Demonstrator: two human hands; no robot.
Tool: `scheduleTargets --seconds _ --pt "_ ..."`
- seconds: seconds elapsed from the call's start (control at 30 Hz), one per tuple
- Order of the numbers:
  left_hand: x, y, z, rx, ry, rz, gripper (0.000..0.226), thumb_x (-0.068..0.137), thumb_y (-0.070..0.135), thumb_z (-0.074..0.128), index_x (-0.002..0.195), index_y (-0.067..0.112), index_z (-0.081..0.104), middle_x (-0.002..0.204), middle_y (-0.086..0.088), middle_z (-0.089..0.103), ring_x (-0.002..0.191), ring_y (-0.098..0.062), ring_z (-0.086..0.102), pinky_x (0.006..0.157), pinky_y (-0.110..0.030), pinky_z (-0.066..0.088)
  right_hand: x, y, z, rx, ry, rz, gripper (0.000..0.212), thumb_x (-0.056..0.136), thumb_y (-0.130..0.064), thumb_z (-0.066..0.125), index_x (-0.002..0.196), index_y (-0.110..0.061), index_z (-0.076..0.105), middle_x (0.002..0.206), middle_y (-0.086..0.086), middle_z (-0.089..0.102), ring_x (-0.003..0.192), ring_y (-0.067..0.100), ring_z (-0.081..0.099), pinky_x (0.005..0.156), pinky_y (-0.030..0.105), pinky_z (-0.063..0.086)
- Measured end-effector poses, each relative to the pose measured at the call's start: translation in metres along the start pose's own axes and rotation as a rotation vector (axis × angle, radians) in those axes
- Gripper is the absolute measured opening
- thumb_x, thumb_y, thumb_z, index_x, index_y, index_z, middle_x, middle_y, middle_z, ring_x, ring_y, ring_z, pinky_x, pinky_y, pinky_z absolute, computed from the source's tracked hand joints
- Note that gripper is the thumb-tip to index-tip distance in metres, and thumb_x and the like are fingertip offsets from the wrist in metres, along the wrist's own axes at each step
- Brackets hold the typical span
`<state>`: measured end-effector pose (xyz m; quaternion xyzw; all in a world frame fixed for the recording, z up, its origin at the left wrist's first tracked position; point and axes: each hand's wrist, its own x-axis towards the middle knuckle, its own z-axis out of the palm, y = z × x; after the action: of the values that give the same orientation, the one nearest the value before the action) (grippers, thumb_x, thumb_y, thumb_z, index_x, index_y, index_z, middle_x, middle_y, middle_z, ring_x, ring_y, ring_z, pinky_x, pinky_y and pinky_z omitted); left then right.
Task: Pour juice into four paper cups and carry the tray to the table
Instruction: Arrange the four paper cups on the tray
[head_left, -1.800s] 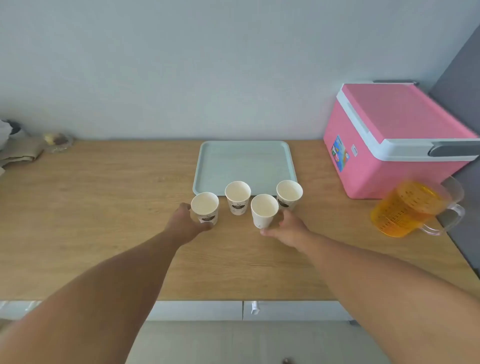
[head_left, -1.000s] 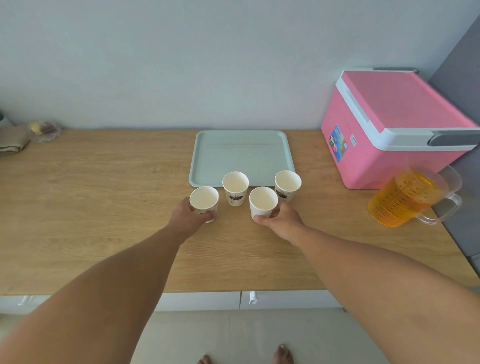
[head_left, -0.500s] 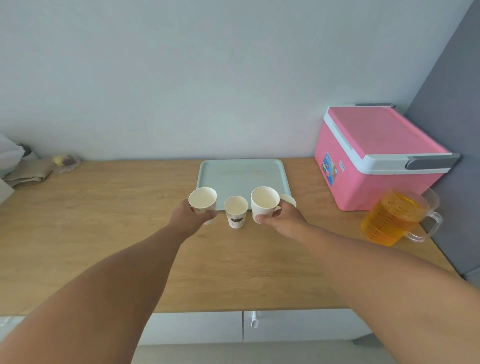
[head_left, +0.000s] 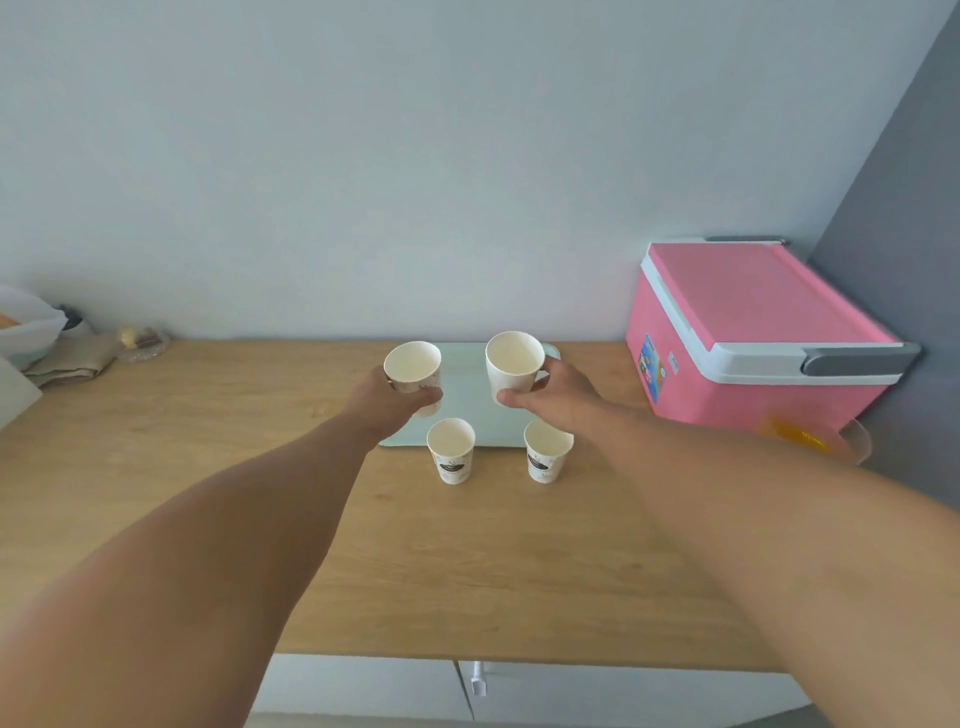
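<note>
My left hand (head_left: 390, 401) grips an empty white paper cup (head_left: 413, 367) and holds it in the air over the left part of the pale green tray (head_left: 464, 395). My right hand (head_left: 557, 396) grips a second empty paper cup (head_left: 513, 364) above the tray's right part. Two more empty paper cups stand on the wooden counter just in front of the tray: one on the left (head_left: 451, 450), one on the right (head_left: 547, 450). The jug of orange juice (head_left: 810, 437) is at the right, mostly hidden behind my right forearm.
A pink cooler box (head_left: 748, 332) with a white rim and grey latch stands at the back right against a grey wall. Bags, cloth and a small glass dish (head_left: 139, 341) lie at the far left. The counter's front edge (head_left: 467, 656) runs above white drawers.
Both hands have lifted their cups off the counter and carried them forward over the tray. The view has tilted upward, showing more wall.
</note>
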<state>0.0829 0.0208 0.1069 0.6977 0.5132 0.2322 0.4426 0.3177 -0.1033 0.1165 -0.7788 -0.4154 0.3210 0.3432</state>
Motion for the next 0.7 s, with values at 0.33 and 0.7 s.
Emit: scheduleTargets --seconds 0.33,0.7 --pt "0.044 -0.009 0.015 0.050 -0.035 -0.004 0.048 0.080 0.034 0.086 0.122 0.025 0.065 0.109 0.009 0.070 0.104 -0.017 0.064 0.076 -0.026 0.045 0.048 0.019 0.008 0.001 -0.042 0.056 0.071 0.077 -0.053 0.085 0.139 -0.036 0.057 0.110 -0.010 0.065 0.108 0.015 0.064 0.084 0.030 0.044" --pt "0.144 -0.034 0.019 0.144 -0.173 0.011 0.049 0.077 0.044 0.085 0.119 0.026 0.067 0.103 0.007 0.070 0.098 -0.018 0.064 0.064 -0.021 0.040 0.116 0.024 0.027 0.014 0.049 0.191 0.063 0.078 -0.050 0.086 0.131 -0.033 0.059 0.107 -0.007 0.068 0.093 0.004 0.062 0.075 0.028 0.045"
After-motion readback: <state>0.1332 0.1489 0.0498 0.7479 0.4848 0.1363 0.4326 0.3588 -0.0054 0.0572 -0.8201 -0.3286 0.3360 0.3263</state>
